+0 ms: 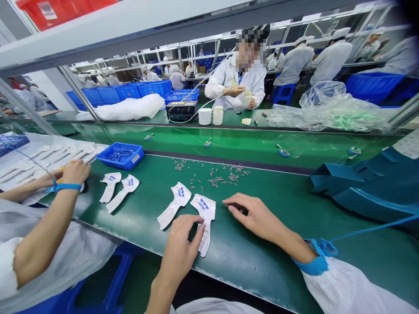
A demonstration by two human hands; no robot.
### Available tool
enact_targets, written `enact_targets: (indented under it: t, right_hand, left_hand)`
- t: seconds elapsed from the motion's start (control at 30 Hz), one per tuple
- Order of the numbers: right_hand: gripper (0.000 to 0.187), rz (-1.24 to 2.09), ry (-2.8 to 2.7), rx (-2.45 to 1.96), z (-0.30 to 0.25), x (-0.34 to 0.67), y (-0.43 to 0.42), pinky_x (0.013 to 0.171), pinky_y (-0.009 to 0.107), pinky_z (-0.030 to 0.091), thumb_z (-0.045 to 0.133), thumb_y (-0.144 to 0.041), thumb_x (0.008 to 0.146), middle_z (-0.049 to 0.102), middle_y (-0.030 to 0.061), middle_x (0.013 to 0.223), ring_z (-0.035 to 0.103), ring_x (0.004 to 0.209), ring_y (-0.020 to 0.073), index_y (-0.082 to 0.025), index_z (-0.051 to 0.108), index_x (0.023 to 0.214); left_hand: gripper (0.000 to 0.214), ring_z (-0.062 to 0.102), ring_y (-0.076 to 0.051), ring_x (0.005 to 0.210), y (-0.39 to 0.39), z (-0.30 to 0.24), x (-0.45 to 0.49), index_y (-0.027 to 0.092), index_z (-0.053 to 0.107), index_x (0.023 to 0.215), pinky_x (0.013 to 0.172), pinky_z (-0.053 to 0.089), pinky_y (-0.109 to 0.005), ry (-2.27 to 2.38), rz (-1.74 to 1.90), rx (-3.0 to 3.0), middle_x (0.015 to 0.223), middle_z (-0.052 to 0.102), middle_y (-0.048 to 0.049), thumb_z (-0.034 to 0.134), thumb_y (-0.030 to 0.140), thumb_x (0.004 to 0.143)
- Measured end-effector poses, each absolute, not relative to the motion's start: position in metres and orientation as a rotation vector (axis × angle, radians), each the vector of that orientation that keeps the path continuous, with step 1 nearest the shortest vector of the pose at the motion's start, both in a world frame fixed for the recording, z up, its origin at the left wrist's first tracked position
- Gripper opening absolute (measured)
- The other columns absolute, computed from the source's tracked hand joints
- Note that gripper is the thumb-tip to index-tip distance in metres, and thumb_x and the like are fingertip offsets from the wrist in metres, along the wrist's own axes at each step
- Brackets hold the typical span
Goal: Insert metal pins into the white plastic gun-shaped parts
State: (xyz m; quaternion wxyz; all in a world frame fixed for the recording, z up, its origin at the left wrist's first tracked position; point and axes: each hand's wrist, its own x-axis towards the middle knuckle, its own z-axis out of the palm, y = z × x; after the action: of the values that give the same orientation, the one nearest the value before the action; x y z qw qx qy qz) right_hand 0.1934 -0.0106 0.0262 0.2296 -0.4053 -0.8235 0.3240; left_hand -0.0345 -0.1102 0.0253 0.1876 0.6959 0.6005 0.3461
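Observation:
My left hand (181, 242) lies at the bench's near edge, its fingertips gripping the lower edge of a flat white hand-shaped plastic piece (203, 207) with blue markings. My right hand (250, 213) rests on the green bench (262, 253) just right of that piece, fingers curled, holding nothing and not touching it. A second white piece (175, 203) lies left of my left hand. Small metal beads (212, 176) are scattered above both pieces. A blue wrist strap (314, 264) circles my right wrist.
A co-worker's hand (76, 172) with a blue strap works at left, near two more white pieces (119, 189). Behind it stands a blue bin (120, 156) of metal parts. A teal plastic sheet (360, 187) lies at right. Across a green conveyor (248, 141), another person sits with white bottles.

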Motion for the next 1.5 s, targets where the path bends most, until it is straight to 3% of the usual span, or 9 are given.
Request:
enact_targets:
  t: [0.17, 0.43, 0.63, 0.77, 0.87, 0.97, 1.17, 1.5]
  right_hand:
    - [0.015, 1.324, -2.148, -0.959, 0.04, 0.162, -0.035, 0.072, 0.027, 0.05, 0.063, -0.033, 0.09, 0.073, 0.0016, 0.092, 0.064, 0.079, 0.0164, -0.023, 0.071, 0.098]
    - [0.015, 1.393, -2.126, -0.953, 0.037, 0.156, -0.04, 0.078, 0.028, 0.052, 0.06, -0.027, 0.091, 0.076, 0.002, 0.095, 0.069, 0.085, 0.0185, -0.023, 0.073, 0.096]
    - [0.018, 1.498, -2.049, -1.036, 0.037, 0.156, -0.042, 0.073, 0.027, 0.051, 0.062, -0.035, 0.089, 0.076, 0.0033, 0.088, 0.069, 0.08, 0.0199, -0.022, 0.075, 0.09]
    - [0.019, 1.579, -1.984, -1.085, 0.031, 0.16, -0.038, 0.067, 0.025, 0.048, 0.063, -0.037, 0.087, 0.072, 0.0023, 0.078, 0.064, 0.073, 0.017, -0.02, 0.071, 0.086]
    - [0.017, 1.586, -1.998, -1.124, 0.029, 0.163, -0.035, 0.066, 0.025, 0.047, 0.063, -0.036, 0.087, 0.07, 0.0018, 0.077, 0.062, 0.072, 0.0163, -0.02, 0.069, 0.086]
    - [0.019, 1.563, -2.076, -1.144, 0.029, 0.163, -0.036, 0.066, 0.025, 0.046, 0.059, -0.037, 0.09, 0.07, 0.0018, 0.079, 0.061, 0.073, 0.0163, -0.02, 0.068, 0.088]
    - [0.021, 1.521, -2.175, -1.199, 0.026, 0.161, -0.038, 0.06, 0.024, 0.04, 0.058, -0.038, 0.09, 0.066, 0.0004, 0.073, 0.055, 0.067, 0.0147, -0.02, 0.069, 0.087]
    - [0.02, 1.413, -2.239, -1.302, 0.037, 0.16, -0.038, 0.058, 0.025, 0.038, 0.056, -0.036, 0.09, 0.067, 0.0006, 0.072, 0.056, 0.065, 0.0149, -0.02, 0.067, 0.084]
  left_hand:
    - [0.01, 0.061, -0.02, 0.096, -0.115, 0.022, -0.024, 0.026, 0.06, 0.099, 0.087, 0.047, -0.036, 1.622, 0.907, 1.878, 0.1, 0.067, -0.0013, 0.051, 0.025, 0.097]
    - [0.009, 0.059, -0.022, 0.098, -0.118, 0.022, -0.025, 0.027, 0.054, 0.104, 0.086, 0.047, -0.038, 1.68, 0.935, 1.738, 0.102, 0.065, -0.0016, 0.053, 0.029, 0.095]
    - [0.011, 0.061, -0.022, 0.098, -0.117, 0.021, -0.023, 0.026, 0.056, 0.106, 0.086, 0.05, -0.039, 1.713, 0.916, 1.796, 0.101, 0.067, -0.0024, 0.053, 0.03, 0.096]
    - [0.025, 0.058, -0.024, 0.116, -0.117, 0.022, -0.038, 0.027, 0.055, 0.12, 0.099, 0.048, -0.043, 1.673, 0.894, 1.92, 0.12, 0.064, -0.0059, 0.055, 0.031, 0.095]
    - [0.041, 0.04, -0.028, 0.14, -0.118, 0.025, -0.053, 0.032, 0.051, 0.13, 0.113, 0.038, -0.051, 1.643, 0.687, 2.045, 0.142, 0.054, -0.0032, 0.062, 0.034, 0.09]
    - [0.045, 0.029, -0.029, 0.147, -0.119, 0.023, -0.053, 0.033, 0.052, 0.129, 0.117, 0.032, -0.055, 1.667, 0.555, 2.094, 0.148, 0.049, 0.0003, 0.068, 0.038, 0.086]
    - [0.04, 0.023, -0.031, 0.149, -0.12, 0.012, -0.024, 0.026, 0.053, 0.12, 0.116, 0.033, -0.055, 1.76, 0.641, 2.138, 0.151, 0.043, -0.0059, 0.066, 0.043, 0.086]
    - [0.041, 0.03, -0.03, 0.147, -0.119, 0.011, -0.024, 0.027, 0.051, 0.12, 0.116, 0.032, -0.058, 1.753, 0.62, 2.162, 0.153, 0.043, -0.0067, 0.066, 0.046, 0.086]
